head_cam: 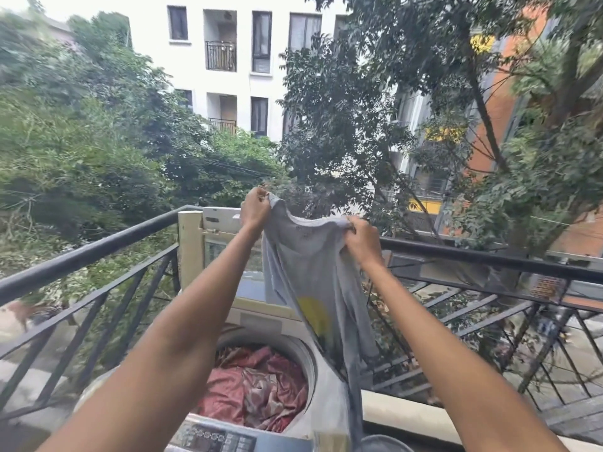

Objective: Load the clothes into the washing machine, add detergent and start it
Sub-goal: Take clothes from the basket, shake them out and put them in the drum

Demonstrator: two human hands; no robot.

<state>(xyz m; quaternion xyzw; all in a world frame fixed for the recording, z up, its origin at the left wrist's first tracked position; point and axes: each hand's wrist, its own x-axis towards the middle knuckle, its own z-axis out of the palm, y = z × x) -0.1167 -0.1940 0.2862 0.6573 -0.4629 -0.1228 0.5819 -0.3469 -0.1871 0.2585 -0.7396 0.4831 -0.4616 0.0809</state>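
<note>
A black metal railing (98,246) with slanted bars edges the balcony in even daylight. Beyond it stand dense green trees (81,141) and a white apartment block (238,83) with dark windows and small balconies (an orange-red building (502,102) shows through branches at right).

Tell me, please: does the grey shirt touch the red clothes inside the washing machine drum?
Apart. The head view shows the grey shirt hanging right of the drum, outside its rim; the red clothes lie inside.
</note>
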